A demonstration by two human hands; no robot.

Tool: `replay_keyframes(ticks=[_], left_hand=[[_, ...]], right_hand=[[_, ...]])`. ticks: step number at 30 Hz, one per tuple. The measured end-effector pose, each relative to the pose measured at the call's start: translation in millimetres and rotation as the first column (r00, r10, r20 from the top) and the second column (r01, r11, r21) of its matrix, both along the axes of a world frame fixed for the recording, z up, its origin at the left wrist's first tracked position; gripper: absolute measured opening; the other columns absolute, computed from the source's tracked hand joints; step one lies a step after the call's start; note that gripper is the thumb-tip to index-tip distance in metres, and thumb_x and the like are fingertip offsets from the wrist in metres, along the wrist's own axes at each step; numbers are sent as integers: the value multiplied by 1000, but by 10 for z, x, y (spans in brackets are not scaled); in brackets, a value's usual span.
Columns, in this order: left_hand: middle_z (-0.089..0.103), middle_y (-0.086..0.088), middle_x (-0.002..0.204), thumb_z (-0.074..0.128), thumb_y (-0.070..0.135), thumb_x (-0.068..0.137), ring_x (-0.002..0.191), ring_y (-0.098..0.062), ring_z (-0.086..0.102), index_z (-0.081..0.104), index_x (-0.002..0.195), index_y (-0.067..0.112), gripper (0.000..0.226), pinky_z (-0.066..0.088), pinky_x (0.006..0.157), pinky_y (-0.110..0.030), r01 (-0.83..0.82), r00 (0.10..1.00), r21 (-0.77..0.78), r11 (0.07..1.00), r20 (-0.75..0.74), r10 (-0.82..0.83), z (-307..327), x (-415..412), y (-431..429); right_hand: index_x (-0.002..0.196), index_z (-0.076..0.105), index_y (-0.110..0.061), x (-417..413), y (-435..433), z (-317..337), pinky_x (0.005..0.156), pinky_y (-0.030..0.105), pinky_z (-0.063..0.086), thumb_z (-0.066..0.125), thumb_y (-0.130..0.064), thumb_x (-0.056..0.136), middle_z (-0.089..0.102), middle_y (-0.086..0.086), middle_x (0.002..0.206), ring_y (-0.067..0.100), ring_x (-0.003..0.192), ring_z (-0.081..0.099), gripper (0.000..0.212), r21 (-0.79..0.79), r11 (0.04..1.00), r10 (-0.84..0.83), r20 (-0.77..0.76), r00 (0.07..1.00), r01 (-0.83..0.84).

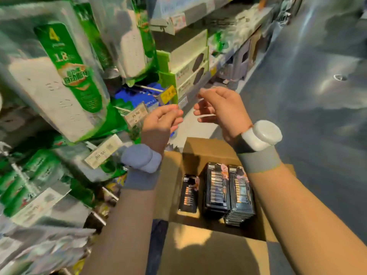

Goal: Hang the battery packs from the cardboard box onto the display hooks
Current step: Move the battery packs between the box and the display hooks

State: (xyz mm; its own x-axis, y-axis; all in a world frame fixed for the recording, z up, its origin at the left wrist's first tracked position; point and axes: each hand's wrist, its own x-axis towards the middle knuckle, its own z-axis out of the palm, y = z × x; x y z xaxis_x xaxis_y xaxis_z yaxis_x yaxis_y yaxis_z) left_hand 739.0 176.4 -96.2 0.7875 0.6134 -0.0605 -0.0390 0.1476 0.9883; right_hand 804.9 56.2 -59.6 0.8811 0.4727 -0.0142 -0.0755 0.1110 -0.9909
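Black battery packs lie in an open cardboard box (206, 144) below my hands: two stacks (217, 188) (241, 195) side by side and a single pack (188, 193) to their left. My left hand (162, 121) is raised above the box, its fingertips pinched together just right of a display hook (148, 88) that carries a yellow price tag (168, 94). My right hand (220, 108) hovers beside it with thumb and forefinger pinched and the other fingers loosely curled. No battery pack is in either hand. Something thin and clear may sit at the fingertips, but it is too blurred to tell.
Green and white packaged goods (59, 76) hang on the left. More hooks there carry white price tags (137, 115) (103, 153). Shelves with boxes (188, 62) run back on the upper right. Grey floor (307, 116) lies to the right of the box.
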Motion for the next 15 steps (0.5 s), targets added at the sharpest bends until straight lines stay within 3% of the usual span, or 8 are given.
replay_keyframes(ticks=[2, 4, 7, 10, 15], left_hand=[[67, 11, 56, 65, 12, 85, 52, 1, 60, 62, 87, 17, 6, 47, 55, -11, 34, 997, -21, 999, -63, -35, -185, 87, 110], [69, 8, 65, 64, 17, 79, 56, -1, 62, 64, 90, 17, 11, 48, 59, -14, 43, 993, -22, 999, -109, -45, -348, 184, 220], [70, 5, 79, 54, 10, 93, 67, -6, 64, 65, 95, 17, 13, 50, 63, -17, 30, 988, 0, 1000, -150, -30, -563, 247, 313], [70, 6, 77, 56, 13, 95, 72, -11, 62, 65, 88, 21, 14, 47, 64, -22, 71, 974, -38, 997, -213, -78, -875, 372, 421], [62, -1, 76, 55, 7, 95, 69, -11, 57, 60, 81, 20, 20, 46, 61, -16, 104, 938, -92, 990, -322, -128, -1381, 466, 397]], right_hand=[[88, 56, -6, 72, 55, -176, 53, 25, 48, 53, -14, 96, 58, 9, 67, 19, 60, 55, 12, -41, 999, -30, -29, 999, 29], [89, 56, -6, 145, 127, -338, 56, 27, 48, 52, -16, 97, 58, 9, 68, 19, 61, 56, 13, -84, 995, -62, -48, 997, 58], [99, 56, -3, 193, 212, -557, 59, 28, 49, 51, -18, 97, 59, 8, 71, 17, 62, 57, 16, -138, 988, -82, -77, 994, 71], [99, 56, -2, 247, 324, -840, 58, 28, 47, 51, -17, 98, 58, 8, 70, 17, 60, 55, 16, -166, 981, -123, -160, 979, 96], [95, 55, -2, 286, 370, -1308, 51, 25, 45, 50, -13, 98, 57, 9, 68, 17, 56, 53, 12, -221, 967, -186, -267, 946, 128]])
